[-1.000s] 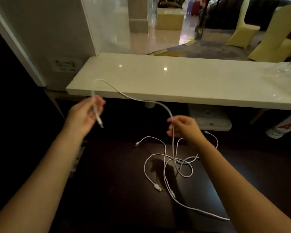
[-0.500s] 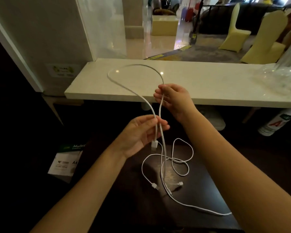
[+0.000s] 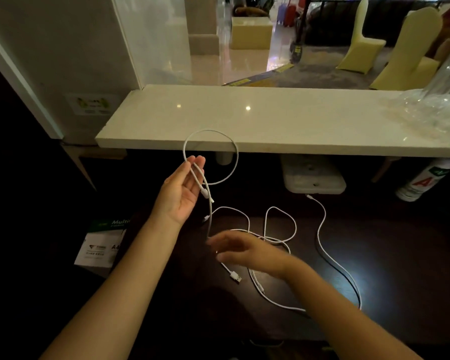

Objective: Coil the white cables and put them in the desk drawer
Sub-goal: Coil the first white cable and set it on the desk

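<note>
Holds looped white cable [image 3: 236, 154] pinched in raised left hand [image 3: 182, 190] grip. Shows right hand [image 3: 244, 250] blurred, grip wide, beside hanging strand. Finds remaining cables [image 3: 324, 213] tangled on desk [image 3: 387, 255].

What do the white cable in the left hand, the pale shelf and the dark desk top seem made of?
White cable: likely a flexible plastic sheath, matte; it curves in a smooth loop.
Pale shelf: probably polished stone or composite; light spots reflect in it.
Dark desk top: perhaps glossy lacquered wood; glare shows, grain unseen.
</note>
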### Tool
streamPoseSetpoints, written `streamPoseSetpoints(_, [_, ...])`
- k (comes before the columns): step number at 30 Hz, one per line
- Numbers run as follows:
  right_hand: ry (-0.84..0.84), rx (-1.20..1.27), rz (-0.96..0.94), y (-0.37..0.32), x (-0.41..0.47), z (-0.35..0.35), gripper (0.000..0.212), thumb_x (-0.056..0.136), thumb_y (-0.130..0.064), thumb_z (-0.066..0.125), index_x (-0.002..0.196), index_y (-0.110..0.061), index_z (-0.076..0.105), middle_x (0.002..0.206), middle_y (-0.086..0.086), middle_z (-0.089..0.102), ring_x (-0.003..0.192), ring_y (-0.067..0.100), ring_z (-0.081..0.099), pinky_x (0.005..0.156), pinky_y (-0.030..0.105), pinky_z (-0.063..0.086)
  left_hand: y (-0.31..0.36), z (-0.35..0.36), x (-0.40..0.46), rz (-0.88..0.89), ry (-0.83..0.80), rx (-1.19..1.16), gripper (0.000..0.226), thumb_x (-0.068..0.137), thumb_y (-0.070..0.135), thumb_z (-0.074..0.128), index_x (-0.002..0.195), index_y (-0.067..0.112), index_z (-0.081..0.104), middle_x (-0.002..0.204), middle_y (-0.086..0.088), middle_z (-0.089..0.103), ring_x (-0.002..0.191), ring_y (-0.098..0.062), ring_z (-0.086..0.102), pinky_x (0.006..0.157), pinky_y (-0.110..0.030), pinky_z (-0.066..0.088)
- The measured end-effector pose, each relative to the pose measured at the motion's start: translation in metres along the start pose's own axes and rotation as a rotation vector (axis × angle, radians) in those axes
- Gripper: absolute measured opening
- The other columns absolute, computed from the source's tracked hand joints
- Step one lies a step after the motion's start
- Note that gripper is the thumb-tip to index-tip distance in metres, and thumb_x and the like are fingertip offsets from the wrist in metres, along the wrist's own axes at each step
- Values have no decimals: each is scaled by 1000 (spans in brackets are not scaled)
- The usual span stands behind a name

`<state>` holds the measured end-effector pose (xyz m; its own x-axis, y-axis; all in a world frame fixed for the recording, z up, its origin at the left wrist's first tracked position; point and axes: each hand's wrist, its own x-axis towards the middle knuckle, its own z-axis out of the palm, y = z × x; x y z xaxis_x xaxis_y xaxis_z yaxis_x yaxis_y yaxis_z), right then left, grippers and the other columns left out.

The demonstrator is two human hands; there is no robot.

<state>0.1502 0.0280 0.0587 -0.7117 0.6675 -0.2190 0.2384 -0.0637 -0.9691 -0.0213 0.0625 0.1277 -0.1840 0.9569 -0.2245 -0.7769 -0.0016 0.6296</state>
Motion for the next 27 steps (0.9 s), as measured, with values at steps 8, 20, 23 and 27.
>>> streamPoseSetpoints(8, [306, -53, -115, 5, 10, 27, 17, 88, -16, 58, 100, -28, 58, 88, -6, 68, 83, 6, 64, 74, 13, 44, 0, -1, -21, -40, -29, -62, 22, 93, 9, 45, 85, 7, 65, 81, -7, 76, 79, -12, 72, 64, -19, 57])
streamPoseSetpoints(20, [299, -739, -266, -72, 0, -36, 11, 91, -20, 53, 90, -15, 63, 68, -8, 55, 61, 4, 48, 64, 26, 41, 10, -31, -32, 151, -65, 1257, 21, 92, 12, 51, 87, 18, 70, 89, -6, 72, 83, -16, 66, 78, -29, 54])
streamPoseSetpoints(23, [448, -665, -386, -78, 11, -35, 9, 87, -13, 59, 87, -8, 66, 78, 1, 55, 65, 1, 48, 62, 11, 36, 8, -14, -45, -91, -259, 1076, 24, 95, 11, 44, 93, 9, 68, 84, -3, 75, 81, -15, 71, 77, -25, 56])
streamPoseSetpoints(27, [580, -649, -435, -78, 19, -35, 9, 86, -18, 58, 87, -12, 66, 88, -3, 60, 80, 11, 57, 74, 23, 47, 11, -5, -50, -226, -318, 861, 29, 96, 12, 39, 92, 3, 66, 77, -5, 74, 65, -13, 68, 68, -25, 58])
